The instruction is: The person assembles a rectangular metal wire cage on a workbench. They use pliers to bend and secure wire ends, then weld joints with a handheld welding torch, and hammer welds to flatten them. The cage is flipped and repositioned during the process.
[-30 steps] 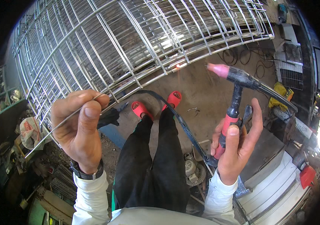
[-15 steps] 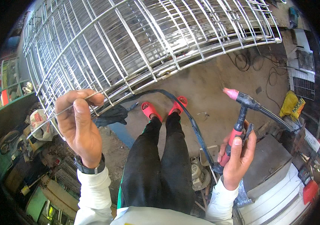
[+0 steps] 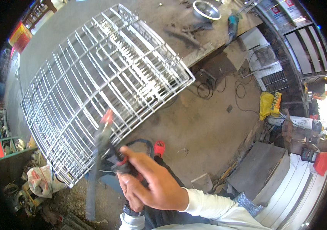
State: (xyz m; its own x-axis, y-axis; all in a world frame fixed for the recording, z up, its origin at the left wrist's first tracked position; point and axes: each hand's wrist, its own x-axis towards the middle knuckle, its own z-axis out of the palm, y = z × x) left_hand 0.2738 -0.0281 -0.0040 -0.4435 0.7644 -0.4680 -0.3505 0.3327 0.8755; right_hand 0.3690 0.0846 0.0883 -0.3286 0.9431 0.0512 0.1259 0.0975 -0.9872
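Note:
My right hand (image 3: 159, 184) is closed around the handle of a welding torch (image 3: 104, 140), blurred by motion. Its pink nozzle overlaps the near edge of a shiny wire rack (image 3: 88, 101) in view; whether they touch I cannot tell. The rack, made of layered metal grids, spans the upper left. Partly covered by my right hand, my left hand (image 3: 129, 191) sits low beside the torch handle, fingers curled. A thin metal rod shows faintly at its fingertips. From the torch's left side hangs a dark, blurred length.
On the worktable (image 3: 62, 19) stand a metal bowl (image 3: 206, 10) and a teal power tool (image 3: 232, 26). Cables (image 3: 205, 90) coil on the floor, left of a yellow bag (image 3: 269, 104). A grey box (image 3: 257, 168) stands at right; a white sack (image 3: 40, 181) lies at left.
My right hand has swung the torch leftward to the rack, across my left hand. My left hand has moved down and right. The view has turned, showing more worktable and the rack further left.

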